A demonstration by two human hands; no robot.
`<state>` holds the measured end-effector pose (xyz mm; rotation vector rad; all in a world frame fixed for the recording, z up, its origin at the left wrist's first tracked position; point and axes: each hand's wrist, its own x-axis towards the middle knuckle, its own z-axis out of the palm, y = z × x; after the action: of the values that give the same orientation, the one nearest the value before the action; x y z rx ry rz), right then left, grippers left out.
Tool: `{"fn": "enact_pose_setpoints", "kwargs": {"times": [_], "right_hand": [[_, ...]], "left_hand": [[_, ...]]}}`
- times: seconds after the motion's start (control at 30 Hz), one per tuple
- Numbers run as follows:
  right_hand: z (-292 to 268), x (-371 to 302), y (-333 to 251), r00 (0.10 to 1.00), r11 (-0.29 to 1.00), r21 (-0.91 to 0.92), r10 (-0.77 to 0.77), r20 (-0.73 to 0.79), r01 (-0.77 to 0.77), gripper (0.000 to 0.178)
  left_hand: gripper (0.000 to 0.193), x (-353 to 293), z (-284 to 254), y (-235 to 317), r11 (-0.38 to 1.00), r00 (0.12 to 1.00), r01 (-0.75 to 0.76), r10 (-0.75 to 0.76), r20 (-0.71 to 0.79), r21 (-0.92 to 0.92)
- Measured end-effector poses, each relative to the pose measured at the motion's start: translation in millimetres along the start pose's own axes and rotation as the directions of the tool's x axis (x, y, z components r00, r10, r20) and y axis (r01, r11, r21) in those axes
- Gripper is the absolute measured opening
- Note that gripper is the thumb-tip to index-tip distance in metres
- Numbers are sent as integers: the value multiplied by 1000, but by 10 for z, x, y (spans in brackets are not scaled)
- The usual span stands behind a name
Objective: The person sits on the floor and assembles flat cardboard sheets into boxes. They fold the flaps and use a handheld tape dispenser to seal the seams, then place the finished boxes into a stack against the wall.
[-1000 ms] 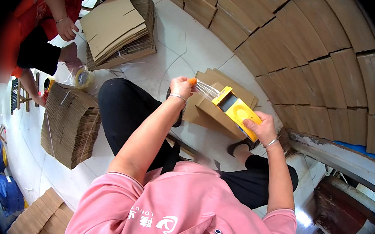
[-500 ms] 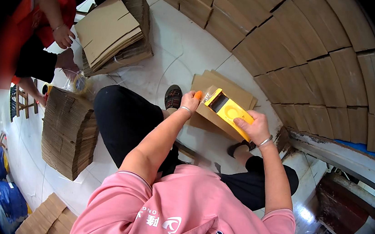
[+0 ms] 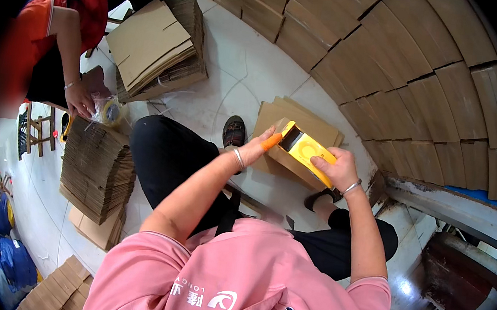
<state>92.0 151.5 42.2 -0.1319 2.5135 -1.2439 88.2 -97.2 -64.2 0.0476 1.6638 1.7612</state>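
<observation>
My right hand (image 3: 339, 169) grips a flat yellow tape dispenser (image 3: 309, 152) with a round raised disc on its side and a dark opening at its left end. The thumb lies across its face. Beside that end is my left hand (image 3: 254, 148), its fingers stretched out. An orange cover (image 3: 271, 142) sits on one of its digits, close to or touching the dispenser; I cannot tell which. Clear film seems to show at this end. Flat cardboard sheets (image 3: 277, 114) lie on the floor beyond and below both hands.
At the left, a co-worker's hand (image 3: 80, 101) is by a clear tape roll (image 3: 109, 112) above a cardboard stack (image 3: 98, 169). Another stack (image 3: 151, 42) stands farther back. Packed cartons (image 3: 424, 95) form a wall on the right. My knees flank the workspace.
My left hand has shifted slightly left, and its fingers have gone from curled to stretched out. The co-worker's hand has come down to the tape roll. My right hand stays nearly in place.
</observation>
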Motion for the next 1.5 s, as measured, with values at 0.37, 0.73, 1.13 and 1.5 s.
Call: {"fn": "enact_pose_setpoints", "kwargs": {"times": [0.37,0.73,1.13,1.5], "right_hand": [[-37,70,-5,999,999,-35,24,34,-23,49],[-992,-503,402,922,942,-144,327,209,-302,52],[-522,-631,1284,897,777,-522,439,48,-352,54],[121,-304,751,775,601,-510,580,-251,-615,17]], "left_hand": [[118,184,-49,477,124,941,-248,267,208,961],[112,363,162,638,95,980,-180,107,170,979],[111,358,294,765,-113,980,-146,121,159,983],[107,378,1004,683,-279,871,-458,47,488,844]]}}
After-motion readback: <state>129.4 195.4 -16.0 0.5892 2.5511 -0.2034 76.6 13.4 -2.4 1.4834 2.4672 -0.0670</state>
